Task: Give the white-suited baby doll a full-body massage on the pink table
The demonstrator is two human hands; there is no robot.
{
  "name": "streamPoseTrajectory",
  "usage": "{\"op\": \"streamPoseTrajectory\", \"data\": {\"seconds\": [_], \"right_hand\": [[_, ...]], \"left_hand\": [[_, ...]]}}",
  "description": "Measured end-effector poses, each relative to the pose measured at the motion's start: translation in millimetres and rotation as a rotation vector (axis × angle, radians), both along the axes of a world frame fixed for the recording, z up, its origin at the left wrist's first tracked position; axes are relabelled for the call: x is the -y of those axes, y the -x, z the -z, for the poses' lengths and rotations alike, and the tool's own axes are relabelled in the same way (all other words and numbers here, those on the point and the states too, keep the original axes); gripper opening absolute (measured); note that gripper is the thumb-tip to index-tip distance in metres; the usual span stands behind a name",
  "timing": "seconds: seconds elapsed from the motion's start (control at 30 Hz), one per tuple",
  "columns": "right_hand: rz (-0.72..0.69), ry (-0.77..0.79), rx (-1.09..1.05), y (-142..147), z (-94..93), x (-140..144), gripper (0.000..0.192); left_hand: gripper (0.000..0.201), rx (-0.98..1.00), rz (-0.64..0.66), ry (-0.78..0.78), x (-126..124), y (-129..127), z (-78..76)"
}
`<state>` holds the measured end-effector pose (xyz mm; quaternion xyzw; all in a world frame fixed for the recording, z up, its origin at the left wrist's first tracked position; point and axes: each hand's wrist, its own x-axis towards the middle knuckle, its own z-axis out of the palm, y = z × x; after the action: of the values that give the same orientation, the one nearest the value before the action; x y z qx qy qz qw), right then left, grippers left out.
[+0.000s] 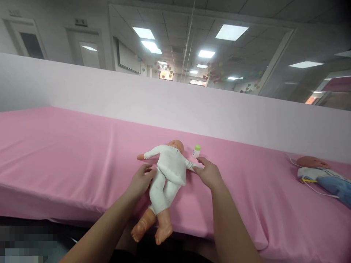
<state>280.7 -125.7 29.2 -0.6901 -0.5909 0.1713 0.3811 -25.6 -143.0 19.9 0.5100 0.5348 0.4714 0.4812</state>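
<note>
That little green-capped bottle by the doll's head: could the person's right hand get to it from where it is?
Probably yes. The right hand rests at the doll's arm, just below the bottle, with only bare pink sheet between them.

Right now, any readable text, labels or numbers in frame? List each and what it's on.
None readable.
Small bottle beside the doll: label marking too small to read.
Doll's white suit: tiny chest mark, blurred.
Signs above the far doors: blurred, unreadable.
</note>
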Motion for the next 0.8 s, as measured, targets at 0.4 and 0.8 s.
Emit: {"op": "streamPoseTrajectory", "data": {"seconds": [0.4,0.8], "right_hand": [[-0.42,0.16,-0.509,90,76.9,171,0.05],[-0.692,0.372,-1.152,142,109.0,176,0.071]], "left_hand": [[0.08,-0.15,0.24,0.057,47,7,9.7],[0.049,0.263,0.359,0.26,47,-21,15.1]]}}
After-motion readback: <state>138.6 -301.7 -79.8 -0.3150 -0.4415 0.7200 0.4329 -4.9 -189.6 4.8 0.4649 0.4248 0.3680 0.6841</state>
